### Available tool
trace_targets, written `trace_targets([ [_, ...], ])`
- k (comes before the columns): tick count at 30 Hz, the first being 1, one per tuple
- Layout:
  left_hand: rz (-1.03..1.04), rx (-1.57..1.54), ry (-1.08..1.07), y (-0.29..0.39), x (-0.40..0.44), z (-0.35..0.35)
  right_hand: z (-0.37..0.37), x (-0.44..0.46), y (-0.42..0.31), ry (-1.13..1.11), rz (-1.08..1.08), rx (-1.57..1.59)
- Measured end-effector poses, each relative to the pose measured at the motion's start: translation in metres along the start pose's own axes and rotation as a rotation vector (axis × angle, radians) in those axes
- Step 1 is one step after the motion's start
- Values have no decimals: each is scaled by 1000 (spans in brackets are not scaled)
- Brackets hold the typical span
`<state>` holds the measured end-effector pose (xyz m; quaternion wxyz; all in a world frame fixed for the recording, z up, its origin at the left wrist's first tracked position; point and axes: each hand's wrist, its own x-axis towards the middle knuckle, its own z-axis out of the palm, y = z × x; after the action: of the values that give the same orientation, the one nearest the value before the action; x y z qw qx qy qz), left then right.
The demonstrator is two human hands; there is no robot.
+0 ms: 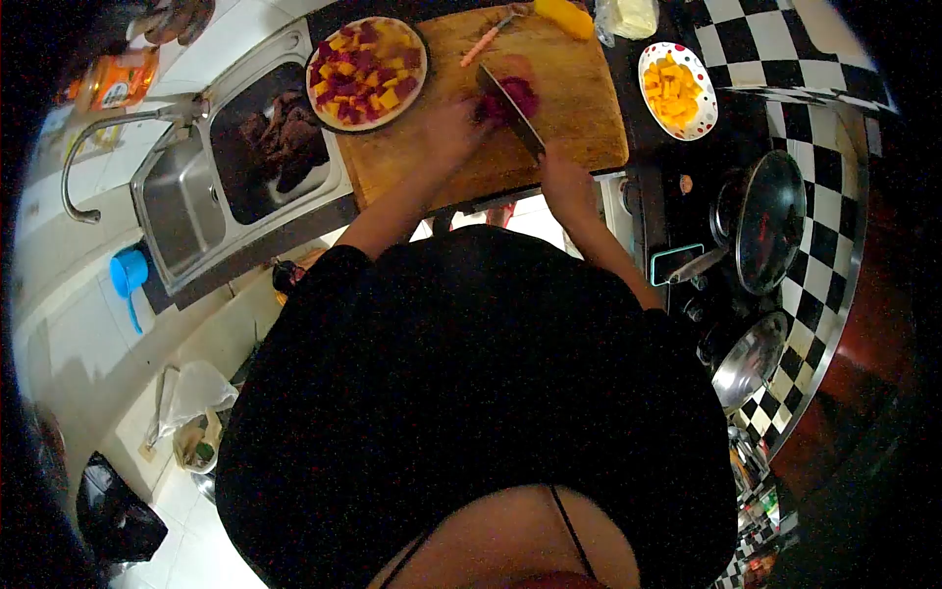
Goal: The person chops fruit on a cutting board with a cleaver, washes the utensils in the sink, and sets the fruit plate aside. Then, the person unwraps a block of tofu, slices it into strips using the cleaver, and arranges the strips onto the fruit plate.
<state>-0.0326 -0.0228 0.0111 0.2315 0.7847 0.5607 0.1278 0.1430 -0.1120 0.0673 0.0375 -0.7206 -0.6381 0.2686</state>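
Note:
A wooden cutting board (579,118) lies on the counter, with dark red-purple pieces (520,96) near its middle. My right hand (566,182) is closed around the handle of a large knife (514,110), whose blade lies over those pieces. Beside them on the left is my left hand (461,128), blurred, its fingers too smeared to read. A round plate (425,69) of mixed yellow and dark red cubes rests at the board's left end. An orange-handled peeler (481,46) and a yellow piece (564,17) lie toward the board's far edge.
Right of the board is a dotted dish (712,120) of orange-yellow cubes. A phone (677,264), a pan with a glass lid (771,224) and another pan (751,361) sit farther right. On the left are a sink (183,211), faucet (74,162) and blue dipper (128,272).

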Motion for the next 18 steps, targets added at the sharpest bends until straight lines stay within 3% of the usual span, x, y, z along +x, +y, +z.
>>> trace_targets([
  [2,69,-43,208,-2,4,8,-7,-2,-1,-6,-1,8],
  [3,75,-41,208,1,5,0,-9,-7,-3,64,26,39],
  [5,-5,-49,-118,9,4,-23,-6,-15,0,131,61,75],
  [7,18,-59,-134,1,10,-20,2,-22,21,394,38,308],
  [9,48,-64,-153,0,16,-26,10,-28,39,265,131,1026],
  [11,241,-95,-179,4,26,-40,25,-31,50,256,281,1344],
  [15,468,-43,-119,-4,49,-16,78,-41,70,261,446,1481],
  [18,582,23,-271,12,61,-27,100,-42,60,271,494,1562],
])
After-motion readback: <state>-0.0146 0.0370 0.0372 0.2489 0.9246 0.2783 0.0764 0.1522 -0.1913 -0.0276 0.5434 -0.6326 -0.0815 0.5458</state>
